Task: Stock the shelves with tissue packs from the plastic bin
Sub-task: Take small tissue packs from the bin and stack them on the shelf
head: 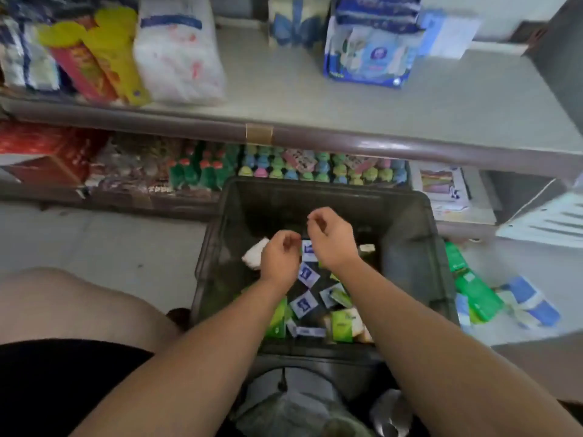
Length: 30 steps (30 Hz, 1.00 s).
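Note:
A dark plastic bin (407,247) stands on the floor in front of the shelves. On its bottom lie several small tissue packs: blue-and-white ones (304,305), green ones (342,324) and a white pack (254,257) at the left. Both my hands hang over the bin's middle. My left hand (279,260) is curled beside the white pack, and I see nothing in it. A little higher and farther in, my right hand (331,238) has its fingers curled in and holds nothing visible.
The grey upper shelf (284,96) holds blue tissue bundles (369,55), a white bag (179,48) and yellow-red packs (94,55). Coloured bottles (318,168) fill the lower shelf. Green packs (476,294) and blue packs (530,302) lie right of the bin. My knee (63,307) is at left.

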{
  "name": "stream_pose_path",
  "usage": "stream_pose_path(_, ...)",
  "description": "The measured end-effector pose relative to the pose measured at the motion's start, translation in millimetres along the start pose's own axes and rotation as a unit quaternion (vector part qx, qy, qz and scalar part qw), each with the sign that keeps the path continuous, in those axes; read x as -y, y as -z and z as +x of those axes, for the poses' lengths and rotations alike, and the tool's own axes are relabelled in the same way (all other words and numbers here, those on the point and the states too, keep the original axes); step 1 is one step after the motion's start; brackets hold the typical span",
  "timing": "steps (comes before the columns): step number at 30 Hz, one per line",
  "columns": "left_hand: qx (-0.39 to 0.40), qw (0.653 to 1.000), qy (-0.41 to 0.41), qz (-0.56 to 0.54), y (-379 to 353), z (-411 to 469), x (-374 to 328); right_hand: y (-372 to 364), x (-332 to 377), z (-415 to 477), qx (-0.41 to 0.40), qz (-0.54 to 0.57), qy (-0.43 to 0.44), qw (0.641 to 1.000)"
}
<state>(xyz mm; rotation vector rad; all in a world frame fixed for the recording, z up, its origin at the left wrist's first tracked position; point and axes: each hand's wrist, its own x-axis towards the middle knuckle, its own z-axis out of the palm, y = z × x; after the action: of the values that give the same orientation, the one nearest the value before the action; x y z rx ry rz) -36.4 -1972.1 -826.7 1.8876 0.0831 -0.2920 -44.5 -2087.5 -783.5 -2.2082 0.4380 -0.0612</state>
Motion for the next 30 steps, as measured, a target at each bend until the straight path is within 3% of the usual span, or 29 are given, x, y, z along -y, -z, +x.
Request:
stream_pose_path(4, 0.001, 0.995, 0.091, 0.048, 0.0, -6.7, 47.5, -39.5, -49.8, -27.8, 0.037, -0.002, -0.077, 0.996)
stream_pose_path(7, 0.032, 0.978, 0.139, 0.155, -0.1, 4.1, 73.1, -55.7, -59.9, -29.9, 0.038, 0.01, -0.089, 0.995)
stream_pose_path(16, 0.024, 0.917, 0.129, 0.377, 6.4, 81.1, 114.2, -117.4, -62.3, 2.2, 0.141, -0.021, -0.095, 0.985)
stream_pose_path(21, 0.048, 0.891, 0.127, 0.433, -0.4, 111.1, 132.4, -144.6, -85.9, 16.2, 0.205, -0.072, -0.096, 0.971)
stream_pose_path(25, 0.061, 0.884, 0.125, 0.447, 1.6, 118.1, 137.0, -148.5, -100.8, 20.9, 0.208, -0.082, -0.117, 0.968)
stream_pose_path(30, 0.101, 0.916, 0.1, 0.375, 20.5, 113.4, 101.9, -130.4, -95.9, 25.6, 0.178, -0.083, -0.121, 0.973)
